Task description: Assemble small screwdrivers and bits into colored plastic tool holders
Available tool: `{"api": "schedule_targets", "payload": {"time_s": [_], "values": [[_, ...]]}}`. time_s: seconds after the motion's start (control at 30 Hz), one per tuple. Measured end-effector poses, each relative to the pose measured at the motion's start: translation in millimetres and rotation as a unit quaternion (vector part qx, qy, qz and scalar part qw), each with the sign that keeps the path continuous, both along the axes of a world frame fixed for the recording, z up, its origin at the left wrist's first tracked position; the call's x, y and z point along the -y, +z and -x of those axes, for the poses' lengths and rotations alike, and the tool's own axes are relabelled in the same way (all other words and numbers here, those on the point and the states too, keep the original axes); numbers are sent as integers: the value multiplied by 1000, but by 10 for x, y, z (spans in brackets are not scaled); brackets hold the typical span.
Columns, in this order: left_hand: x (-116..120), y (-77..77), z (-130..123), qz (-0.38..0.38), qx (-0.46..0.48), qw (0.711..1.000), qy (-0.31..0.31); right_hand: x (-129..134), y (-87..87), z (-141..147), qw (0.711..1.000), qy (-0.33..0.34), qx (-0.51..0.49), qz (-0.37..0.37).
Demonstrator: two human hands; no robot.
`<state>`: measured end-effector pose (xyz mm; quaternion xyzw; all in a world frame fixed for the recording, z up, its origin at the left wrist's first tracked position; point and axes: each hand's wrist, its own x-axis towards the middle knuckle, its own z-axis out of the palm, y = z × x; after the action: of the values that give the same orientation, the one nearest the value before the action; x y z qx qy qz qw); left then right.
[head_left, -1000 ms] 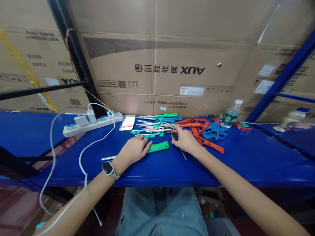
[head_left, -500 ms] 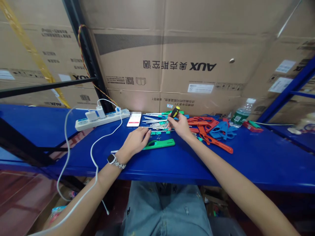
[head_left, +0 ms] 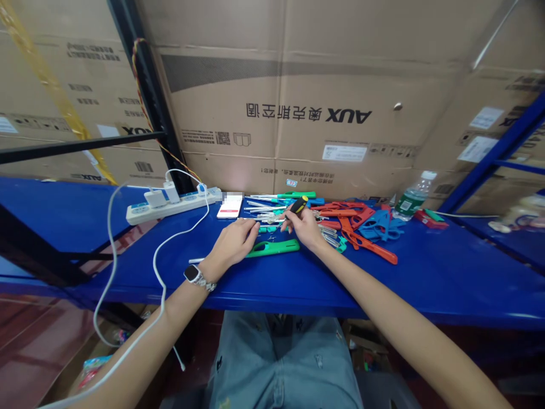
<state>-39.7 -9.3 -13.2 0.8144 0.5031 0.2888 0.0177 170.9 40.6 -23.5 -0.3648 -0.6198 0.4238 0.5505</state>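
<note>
My right hand (head_left: 304, 227) is closed around a screwdriver (head_left: 297, 205) with a black and yellow handle, held tilted. My left hand (head_left: 234, 241) is palm down on the blue bench, its fingers bent together beside small teal-green plastic pieces (head_left: 268, 228); what they hold, if anything, is hidden. A green gas lighter (head_left: 276, 247) lies nearer to me, partly covered by that hand, and a metal tube (head_left: 196, 261) shows left of the wrist. Metal tubes and small parts (head_left: 266, 216) lie beyond both hands.
Orange-red lighter casings (head_left: 374, 248) and blue casings (head_left: 383, 225) are piled to the right, before a water bottle (head_left: 411, 199). A phone (head_left: 230, 205) and a white power strip (head_left: 153, 212) with a loose cable stand left. Cardboard boxes (head_left: 264, 74) wall off the back.
My right hand has come slightly toward me and left with the screwdriver, whose handle is now tilted more to the right. My left hand stays almost where it was.
</note>
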Motion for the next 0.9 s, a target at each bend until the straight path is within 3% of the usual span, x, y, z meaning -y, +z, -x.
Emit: {"api": "schedule_targets", "payload": {"time_s": [0.13,0.3,0.4,0.53,0.73,0.9], "values": [[-145,50,-19,-20,44,999,-8,-4,53,-34,999,4,-43,-6],[-486,328,-296,-4,66,989,-131,24,150,-199,997,-21,-76,3],[-630,410,-523,1,114,982,-152,44,186,-267,996,-69,-57,-6],[-648,306,-625,7,170,972,-160,71,219,-282,993,-107,-42,-12],[-526,109,-436,84,144,969,-181,105,255,-269,991,-127,-30,-22],[-573,45,-462,135,151,965,-168,116,244,-254,991,-126,-30,-27]]}}
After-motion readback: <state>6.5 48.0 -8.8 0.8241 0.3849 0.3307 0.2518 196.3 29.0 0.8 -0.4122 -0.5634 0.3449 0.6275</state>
